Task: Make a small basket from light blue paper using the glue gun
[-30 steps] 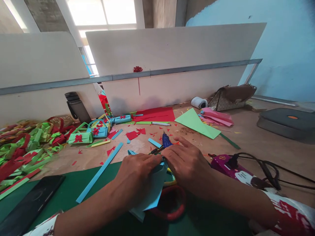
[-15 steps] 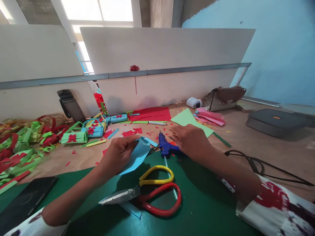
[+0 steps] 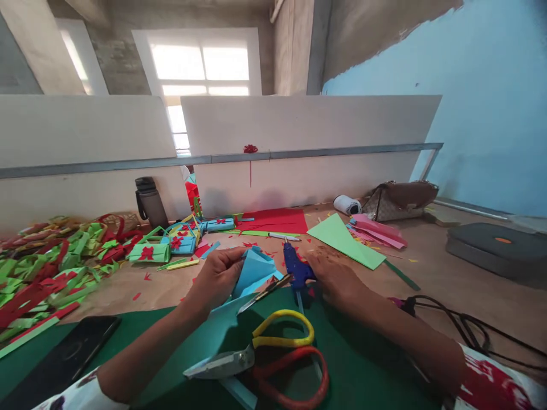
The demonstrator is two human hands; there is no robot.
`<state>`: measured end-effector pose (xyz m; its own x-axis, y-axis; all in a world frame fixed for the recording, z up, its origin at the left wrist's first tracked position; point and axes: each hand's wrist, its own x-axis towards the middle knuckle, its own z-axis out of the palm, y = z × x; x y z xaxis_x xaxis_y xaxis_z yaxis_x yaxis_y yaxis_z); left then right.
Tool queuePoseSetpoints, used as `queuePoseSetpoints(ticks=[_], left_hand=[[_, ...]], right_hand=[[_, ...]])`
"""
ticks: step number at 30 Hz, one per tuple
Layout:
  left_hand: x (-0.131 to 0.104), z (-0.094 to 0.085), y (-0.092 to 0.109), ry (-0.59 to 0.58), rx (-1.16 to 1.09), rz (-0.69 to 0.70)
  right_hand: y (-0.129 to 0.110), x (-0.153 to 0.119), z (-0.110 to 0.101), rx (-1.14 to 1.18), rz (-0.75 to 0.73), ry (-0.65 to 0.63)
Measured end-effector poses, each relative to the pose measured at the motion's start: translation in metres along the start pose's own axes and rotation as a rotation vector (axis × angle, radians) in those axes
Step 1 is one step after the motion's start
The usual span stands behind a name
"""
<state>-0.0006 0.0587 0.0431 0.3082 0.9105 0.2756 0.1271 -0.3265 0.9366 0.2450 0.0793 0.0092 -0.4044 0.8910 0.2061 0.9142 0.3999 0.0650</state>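
Pinched in my left hand [image 3: 220,276] is a folded piece of light blue paper [image 3: 256,273], its top edge raised. My right hand [image 3: 342,279] is low over the brown-covered table, fingers stretched out and nothing visible in them. It is right beside the handle of a blue glue gun [image 3: 296,263], whose nozzle points away from me; a clear glue stick trails from its back. A small pointed blade-like tool [image 3: 265,293] lies between the paper and the glue gun. Nearer to me are large scissors [image 3: 231,363] with one yellow and one red handle.
Small paper bags with red bows [image 3: 147,252] and a heap of paper strips [image 3: 47,273] sit at left, near a dark bottle [image 3: 150,205]. A phone [image 3: 64,359] lies front left. Green paper [image 3: 346,242], a handbag [image 3: 401,200] and black cable [image 3: 465,324] are at right.
The view has tilted up. My right hand has come down lower beside the glue gun, its fingers flatter. The blue paper in my left hand has turned and shows its folds more.
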Motion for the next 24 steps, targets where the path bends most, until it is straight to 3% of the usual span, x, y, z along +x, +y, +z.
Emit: queuePoseSetpoints(ticks=[5,9,12,16,19,24], left_hand=[[0.0,-0.002,-0.001,0.02,0.012,-0.022],[0.002,-0.004,-0.011,0.033,0.038,-0.043],[0.002,-0.002,-0.016,0.004,0.07,-0.038],[0.0,0.004,-0.017,-0.031,0.089,-0.054],[-0.001,0.005,-0.016,-0.034,0.073,-0.055],[-0.001,0.005,-0.016,-0.011,0.065,-0.078]], right_hand=[[0.009,0.001,-0.009,-0.273,0.068,0.188],[0.003,-0.004,-0.006,-0.639,-0.038,0.41],[-0.002,-0.007,-0.01,-0.689,-0.042,0.437],[0.007,-0.006,-0.025,-0.667,0.128,0.45],[0.021,-0.003,-0.037,-0.434,0.252,0.519],[0.025,-0.005,-0.045,0.414,0.191,0.593]])
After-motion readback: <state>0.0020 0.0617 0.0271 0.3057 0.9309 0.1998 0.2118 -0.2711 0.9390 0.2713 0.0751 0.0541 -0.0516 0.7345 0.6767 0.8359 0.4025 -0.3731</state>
